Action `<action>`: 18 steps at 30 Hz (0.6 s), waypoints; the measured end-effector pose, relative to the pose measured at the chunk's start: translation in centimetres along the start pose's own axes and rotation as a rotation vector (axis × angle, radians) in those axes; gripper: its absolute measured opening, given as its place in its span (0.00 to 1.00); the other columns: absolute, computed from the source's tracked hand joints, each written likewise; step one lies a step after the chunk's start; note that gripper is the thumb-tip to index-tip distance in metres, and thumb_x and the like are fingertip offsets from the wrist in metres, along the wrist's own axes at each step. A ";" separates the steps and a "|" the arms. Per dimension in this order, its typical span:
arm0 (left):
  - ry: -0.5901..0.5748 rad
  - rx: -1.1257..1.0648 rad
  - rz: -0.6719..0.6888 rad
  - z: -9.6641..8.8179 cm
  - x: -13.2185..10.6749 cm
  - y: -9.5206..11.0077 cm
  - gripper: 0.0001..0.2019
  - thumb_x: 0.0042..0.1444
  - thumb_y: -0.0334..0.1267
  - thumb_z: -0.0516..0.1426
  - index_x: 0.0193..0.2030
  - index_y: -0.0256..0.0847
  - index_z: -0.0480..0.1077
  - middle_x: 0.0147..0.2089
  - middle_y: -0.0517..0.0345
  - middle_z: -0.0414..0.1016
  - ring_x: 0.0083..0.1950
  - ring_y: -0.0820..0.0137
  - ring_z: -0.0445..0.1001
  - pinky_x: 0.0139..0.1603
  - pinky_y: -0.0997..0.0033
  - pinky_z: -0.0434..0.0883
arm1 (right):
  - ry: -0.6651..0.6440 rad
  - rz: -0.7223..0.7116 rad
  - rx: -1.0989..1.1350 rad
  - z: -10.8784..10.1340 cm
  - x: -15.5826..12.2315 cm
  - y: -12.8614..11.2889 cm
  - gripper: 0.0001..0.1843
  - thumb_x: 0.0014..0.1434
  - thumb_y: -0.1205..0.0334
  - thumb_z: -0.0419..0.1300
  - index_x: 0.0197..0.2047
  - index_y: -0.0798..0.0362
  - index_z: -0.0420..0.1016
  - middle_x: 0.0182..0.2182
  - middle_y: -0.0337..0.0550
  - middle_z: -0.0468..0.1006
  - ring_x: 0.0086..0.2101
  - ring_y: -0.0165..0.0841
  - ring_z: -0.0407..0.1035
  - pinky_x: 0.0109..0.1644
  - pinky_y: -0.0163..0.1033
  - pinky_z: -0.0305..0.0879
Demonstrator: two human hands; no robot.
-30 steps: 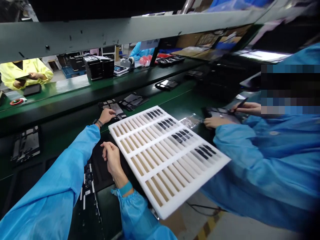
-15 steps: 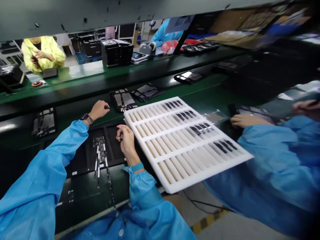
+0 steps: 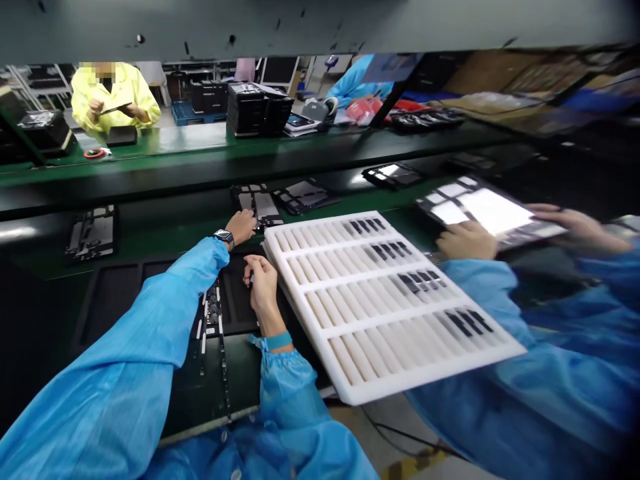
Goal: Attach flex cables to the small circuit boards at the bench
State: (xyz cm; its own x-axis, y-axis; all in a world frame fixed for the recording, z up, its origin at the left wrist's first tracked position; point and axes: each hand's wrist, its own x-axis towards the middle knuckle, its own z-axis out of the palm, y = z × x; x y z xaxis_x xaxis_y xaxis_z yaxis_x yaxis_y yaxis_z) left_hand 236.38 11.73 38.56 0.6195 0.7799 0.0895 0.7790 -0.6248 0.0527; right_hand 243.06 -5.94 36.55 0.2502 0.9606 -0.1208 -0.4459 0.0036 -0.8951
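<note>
My left hand (image 3: 242, 227), with a watch on its wrist, reaches over the black compartment tray (image 3: 113, 283). Its curled fingers are at the near left edge of an opened tablet housing (image 3: 260, 205), and the fingertips are partly hidden. Beside the white foam tray (image 3: 320, 343), my right hand (image 3: 263, 283) is held with thumb and fingers pinched; what they hold, if anything, is too small to make out. Slim circuit boards with long strips (image 3: 214, 310) lie on the black tray below my hands, partly covered by my left sleeve. Black strip-like parts (image 3: 420, 281) sit in the right-hand slots of the foam tray.
To the right, a co-worker's hands (image 3: 467, 240) hold a shiny tablet housing (image 3: 493, 210). More housings (image 3: 93, 233) lie along the green bench. A grey beam (image 3: 320, 27) crosses overhead. Across the bench, a person in yellow (image 3: 115, 100) holds a flat dark piece.
My left hand has moved right and forward to the tablet housing. My right hand stays pinched beside the foam tray. The co-worker has lifted a housing. The view has shifted slightly.
</note>
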 end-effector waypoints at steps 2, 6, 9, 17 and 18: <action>-0.017 0.017 0.023 0.1 0.5 -0.4 0.13 0.67 0.29 0.60 0.54 0.24 0.80 0.59 0.28 0.76 0.64 0.49 0.70 0.62 0.54 0.66 | 0.003 0.009 0.009 0.0 0.1 -0.1 0.15 0.52 0.49 0.67 0.34 0.51 0.73 0.17 0.28 0.64 0.18 0.24 0.55 0.22 0.32 0.49; -0.046 0.024 0.050 -1.1 1.4 -1.3 0.11 0.65 0.32 0.62 0.51 0.30 0.82 0.55 0.35 0.79 0.60 0.51 0.74 0.60 0.57 0.69 | 0.024 0.040 0.049 0.1 0.2 -0.5 0.14 0.50 0.51 0.67 0.33 0.52 0.74 0.16 0.28 0.65 0.17 0.24 0.54 0.21 0.32 0.47; -0.013 0.008 0.036 -2.6 2.9 -1.5 0.12 0.66 0.35 0.62 0.53 0.34 0.83 0.55 0.39 0.80 0.61 0.52 0.74 0.60 0.59 0.69 | 0.020 0.048 0.064 0.3 0.1 -0.6 0.14 0.49 0.51 0.67 0.32 0.52 0.74 0.16 0.29 0.65 0.18 0.23 0.54 0.21 0.32 0.47; 0.033 -0.019 -0.142 -3.3 2.7 -2.8 0.07 0.67 0.34 0.63 0.45 0.31 0.82 0.48 0.41 0.82 0.55 0.57 0.75 0.58 0.61 0.69 | 0.002 0.072 0.041 0.6 -0.1 -0.3 0.14 0.49 0.51 0.66 0.32 0.52 0.76 0.17 0.29 0.66 0.18 0.24 0.55 0.21 0.33 0.47; 0.029 -0.018 -0.163 -3.1 2.1 -3.1 0.08 0.67 0.34 0.64 0.44 0.30 0.82 0.47 0.41 0.81 0.54 0.58 0.75 0.58 0.61 0.69 | 0.003 0.071 0.041 0.6 0.0 -0.2 0.14 0.49 0.51 0.66 0.32 0.52 0.76 0.17 0.30 0.66 0.18 0.24 0.55 0.22 0.33 0.47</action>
State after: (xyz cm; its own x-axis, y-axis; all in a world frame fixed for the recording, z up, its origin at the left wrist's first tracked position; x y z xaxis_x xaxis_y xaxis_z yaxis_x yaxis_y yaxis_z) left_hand 234.98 15.22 41.71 0.4819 0.8697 0.1068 0.8668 -0.4910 0.0871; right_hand 242.67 -5.80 37.01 0.2189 0.9581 -0.1845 -0.4974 -0.0531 -0.8659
